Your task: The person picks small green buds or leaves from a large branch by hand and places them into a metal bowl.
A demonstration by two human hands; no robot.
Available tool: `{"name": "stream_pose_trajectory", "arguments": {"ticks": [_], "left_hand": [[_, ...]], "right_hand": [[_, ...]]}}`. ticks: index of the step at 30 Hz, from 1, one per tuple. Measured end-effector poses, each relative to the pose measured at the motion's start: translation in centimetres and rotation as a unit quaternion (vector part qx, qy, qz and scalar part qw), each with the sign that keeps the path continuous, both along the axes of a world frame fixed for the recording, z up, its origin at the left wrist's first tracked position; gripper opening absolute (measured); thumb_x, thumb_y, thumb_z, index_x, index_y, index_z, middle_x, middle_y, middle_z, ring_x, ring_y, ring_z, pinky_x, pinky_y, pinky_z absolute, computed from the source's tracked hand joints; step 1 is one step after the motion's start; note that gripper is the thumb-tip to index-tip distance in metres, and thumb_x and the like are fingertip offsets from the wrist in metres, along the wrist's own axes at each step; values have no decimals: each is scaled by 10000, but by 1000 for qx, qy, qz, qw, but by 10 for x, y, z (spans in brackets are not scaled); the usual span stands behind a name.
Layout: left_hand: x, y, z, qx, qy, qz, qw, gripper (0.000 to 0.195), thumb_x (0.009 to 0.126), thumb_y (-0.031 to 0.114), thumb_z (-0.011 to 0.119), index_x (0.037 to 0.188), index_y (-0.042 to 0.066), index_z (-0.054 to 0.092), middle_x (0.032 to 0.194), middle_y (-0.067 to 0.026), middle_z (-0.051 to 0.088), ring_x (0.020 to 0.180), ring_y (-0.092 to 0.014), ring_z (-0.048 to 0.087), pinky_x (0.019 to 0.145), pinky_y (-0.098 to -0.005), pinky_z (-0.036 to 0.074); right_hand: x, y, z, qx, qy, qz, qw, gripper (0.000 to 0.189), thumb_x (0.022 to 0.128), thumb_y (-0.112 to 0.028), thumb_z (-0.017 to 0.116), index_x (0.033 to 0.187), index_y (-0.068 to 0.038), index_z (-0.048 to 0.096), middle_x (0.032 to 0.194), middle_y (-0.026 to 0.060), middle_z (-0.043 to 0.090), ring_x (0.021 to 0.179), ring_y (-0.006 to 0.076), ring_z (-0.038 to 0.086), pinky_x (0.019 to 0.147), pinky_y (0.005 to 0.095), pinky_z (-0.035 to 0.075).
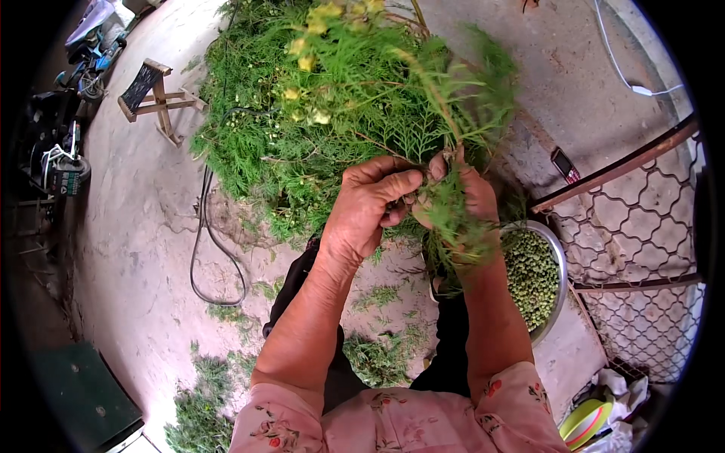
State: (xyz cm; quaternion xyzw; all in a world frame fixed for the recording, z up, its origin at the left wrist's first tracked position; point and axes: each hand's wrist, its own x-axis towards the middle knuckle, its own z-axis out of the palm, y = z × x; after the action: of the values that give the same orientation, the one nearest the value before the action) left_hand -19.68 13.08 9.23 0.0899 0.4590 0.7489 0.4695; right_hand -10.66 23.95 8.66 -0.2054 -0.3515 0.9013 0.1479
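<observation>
My left hand [376, 201] pinches a thin twig of a green conifer branch [436, 90] between thumb and fingers. Beside it, almost touching, my right hand [473, 195] is closed round the branch's stem, partly covered by blurred green sprays. Scale-like leaves and pale yellow-green cones show on the branch. Behind both hands lies a large heap of cut conifer branches [255, 130] on the floor. To the right of my right forearm stands a round metal basin [561, 272] holding many small green cones [529, 277], partly hidden by the arm.
A wooden folding stool [161, 102] stands at upper left, with a looped black cable [195, 266] below it. At right are a mobile phone [565, 165] and a rusty metal mesh frame [623, 164]. Stripped greenery [201, 396] lies at lower left, and a green tape roll [586, 422] at lower right.
</observation>
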Motion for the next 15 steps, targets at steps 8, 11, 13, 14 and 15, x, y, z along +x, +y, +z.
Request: {"name": "stream_pose_trajectory", "arguments": {"ticks": [8,11,13,14,15], "left_hand": [[-8,0,-16,170,-179,-91,965,181,748,157,600,827,13,523,659,-27,500,437,-94,381,377,-196,271],[-1,2,-13,102,-133,20,986,208,760,189,605,838,15,519,672,-34,500,490,-112,436,410,-208,312],[3,8,-9,48,-129,78,987,247,792,215,587,933,26,514,767,-31,522,618,-124,494,493,-226,384],[6,9,-3,18,-119,104,987,255,797,215,582,958,31,511,788,-26,524,643,-125,499,517,-230,397],[8,10,3,-13,-109,128,986,264,803,216,578,983,37,508,808,-21,526,667,-126,504,541,-235,410]], "right_hand": [[1,15,-12,-143,154,112,971,379,846,-434,460,771,-64,495,620,6,481,520,114,491,433,226,365],[-4,-1,-2,-96,1,-70,993,333,838,-400,503,769,-74,503,614,-22,435,471,108,417,425,239,325],[-1,-4,-1,-47,12,-59,997,234,810,-304,576,811,-75,527,615,-33,431,483,98,360,451,247,305],[0,-4,-2,-22,-1,-54,998,217,809,-285,576,837,-75,532,611,-39,437,484,92,354,447,239,296],[0,-4,-2,3,-13,-49,999,204,809,-267,575,864,-75,536,606,-45,444,485,86,348,444,231,287]]}}
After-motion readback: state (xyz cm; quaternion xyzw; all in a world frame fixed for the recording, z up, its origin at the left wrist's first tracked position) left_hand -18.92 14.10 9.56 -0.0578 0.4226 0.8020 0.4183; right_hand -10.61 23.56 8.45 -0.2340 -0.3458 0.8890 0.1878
